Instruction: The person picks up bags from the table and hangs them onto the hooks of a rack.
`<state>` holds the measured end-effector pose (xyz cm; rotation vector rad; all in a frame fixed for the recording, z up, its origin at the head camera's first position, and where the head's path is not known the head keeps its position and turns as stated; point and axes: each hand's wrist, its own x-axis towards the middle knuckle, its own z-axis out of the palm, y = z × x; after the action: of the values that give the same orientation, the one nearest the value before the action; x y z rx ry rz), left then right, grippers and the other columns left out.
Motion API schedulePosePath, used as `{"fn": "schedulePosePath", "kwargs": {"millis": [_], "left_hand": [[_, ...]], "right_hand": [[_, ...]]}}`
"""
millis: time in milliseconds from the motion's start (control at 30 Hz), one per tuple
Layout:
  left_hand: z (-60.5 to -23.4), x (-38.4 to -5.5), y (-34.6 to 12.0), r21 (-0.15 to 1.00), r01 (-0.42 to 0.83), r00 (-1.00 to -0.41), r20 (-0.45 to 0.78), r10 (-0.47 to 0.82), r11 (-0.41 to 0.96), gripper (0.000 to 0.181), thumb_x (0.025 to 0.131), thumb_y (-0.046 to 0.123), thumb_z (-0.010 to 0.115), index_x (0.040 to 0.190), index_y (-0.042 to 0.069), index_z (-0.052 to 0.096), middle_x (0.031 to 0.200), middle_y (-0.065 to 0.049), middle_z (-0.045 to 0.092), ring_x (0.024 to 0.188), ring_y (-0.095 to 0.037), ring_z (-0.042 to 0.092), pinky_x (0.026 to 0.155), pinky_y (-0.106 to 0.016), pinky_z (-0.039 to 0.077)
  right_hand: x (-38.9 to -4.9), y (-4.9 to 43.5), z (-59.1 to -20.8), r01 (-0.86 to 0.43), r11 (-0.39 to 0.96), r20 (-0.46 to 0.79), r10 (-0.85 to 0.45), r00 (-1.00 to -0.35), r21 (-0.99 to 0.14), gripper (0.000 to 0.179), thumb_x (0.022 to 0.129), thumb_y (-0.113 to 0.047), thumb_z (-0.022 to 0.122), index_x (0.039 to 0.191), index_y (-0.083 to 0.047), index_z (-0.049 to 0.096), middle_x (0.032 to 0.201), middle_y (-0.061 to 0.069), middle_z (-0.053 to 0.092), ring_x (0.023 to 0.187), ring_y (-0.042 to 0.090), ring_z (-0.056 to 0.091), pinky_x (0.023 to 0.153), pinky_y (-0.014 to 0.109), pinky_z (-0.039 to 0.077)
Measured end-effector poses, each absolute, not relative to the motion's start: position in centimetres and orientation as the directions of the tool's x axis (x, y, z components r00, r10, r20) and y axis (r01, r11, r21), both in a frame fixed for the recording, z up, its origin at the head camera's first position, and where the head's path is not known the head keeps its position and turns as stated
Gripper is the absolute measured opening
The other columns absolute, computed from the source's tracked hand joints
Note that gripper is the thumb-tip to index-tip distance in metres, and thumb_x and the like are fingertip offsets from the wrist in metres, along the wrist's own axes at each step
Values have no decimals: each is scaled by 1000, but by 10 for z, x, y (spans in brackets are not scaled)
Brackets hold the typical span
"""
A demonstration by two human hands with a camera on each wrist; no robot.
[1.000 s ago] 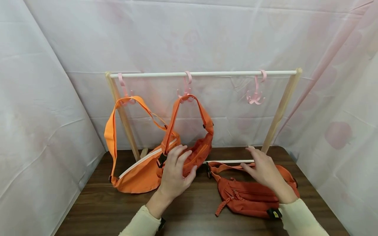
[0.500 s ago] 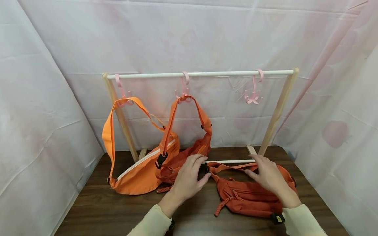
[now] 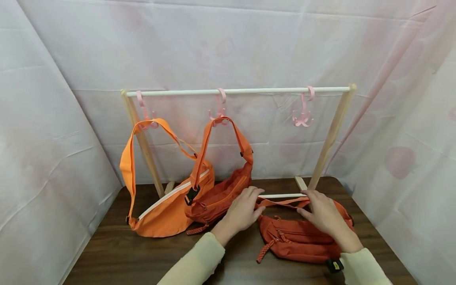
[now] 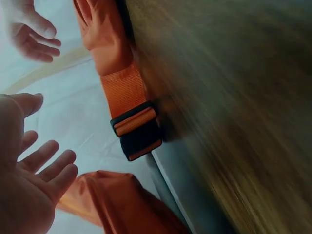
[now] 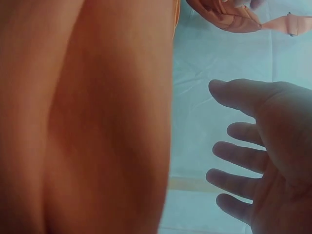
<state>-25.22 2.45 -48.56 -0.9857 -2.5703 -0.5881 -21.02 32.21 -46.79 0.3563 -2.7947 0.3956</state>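
A rust-red waist bag (image 3: pixel 299 239) lies on the table at the right, its orange strap (image 3: pixel 285 202) stretched along its far side. At the left end of that strap my left hand (image 3: pixel 244 211) hovers with parted fingers; the black buckle (image 4: pixel 139 131) shows beyond it in the left wrist view. My right hand (image 3: pixel 325 213) is over the right part of the same bag, thumb near the strap and fingers apart. In the right wrist view the right hand (image 5: pixel 273 161) has loose, spread fingers with nothing between them, beside the bag's blurred fabric (image 5: pixel 107 117).
A white rail (image 3: pixel 263 91) on wooden legs carries pink hooks. The left hook (image 3: pixel 141 103) holds a bright orange bag (image 3: pixel 167 217), the middle hook (image 3: pixel 221 97) another rust-red bag (image 3: pixel 222 194). On the right hook (image 3: pixel 303 116) nothing hangs. A low white bar (image 3: pixel 281 196) crosses behind.
My left hand has moved right, from in front of the middle hanging bag to the lying bag's strap end. My right hand has shifted only slightly, staying over the lying bag.
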Motion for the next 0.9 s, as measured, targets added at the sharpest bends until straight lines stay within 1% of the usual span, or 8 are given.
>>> {"fn": "schedulePosePath", "kwargs": {"millis": [267,400,500,667,800,900], "left_hand": [[-495,-272,49,174,670,-724,364,586,721,52,101,32,76,146,14,57,132,-2,61,118,-19,60,96,-31,54],[-498,-280,57,147,633,-761,300,576,760,49,101,34,76,144,16,59,132,-1,60,118,-20,61,96,-32,54],[-500,-286,63,132,605,-787,252,563,786,45,102,36,74,141,17,62,131,0,61,118,-20,60,98,-33,53],[-506,-294,71,80,585,-800,223,557,807,39,102,38,74,136,20,67,124,2,62,114,-20,59,98,-35,52],[-512,-298,76,49,576,-804,210,556,816,32,101,38,75,128,23,70,118,4,63,112,-20,59,97,-38,51],[-516,-300,78,53,565,-815,190,547,823,25,99,36,77,121,25,71,114,4,63,111,-20,59,97,-39,51]], "right_hand": [[-210,325,-467,-270,941,298,-203,-933,-203,65,91,-30,87,142,0,60,137,27,63,124,51,58,97,73,43],[-213,325,-465,-269,947,288,-212,-934,-177,64,90,-25,88,142,0,61,136,26,63,125,52,57,99,72,42],[-217,326,-465,-276,952,291,-228,-929,-132,62,87,-21,90,139,0,63,133,25,64,123,52,58,99,71,42],[-228,332,-469,-283,957,303,-254,-918,-57,55,84,-15,91,131,-1,67,124,23,67,117,49,61,94,68,46],[-237,338,-473,-269,962,281,-245,-928,-49,46,83,-9,89,125,-1,69,118,21,67,110,47,62,87,64,49],[-242,341,-477,-262,964,252,-242,-937,-47,40,84,-7,88,119,-3,70,114,18,67,104,44,63,82,61,50]]}}
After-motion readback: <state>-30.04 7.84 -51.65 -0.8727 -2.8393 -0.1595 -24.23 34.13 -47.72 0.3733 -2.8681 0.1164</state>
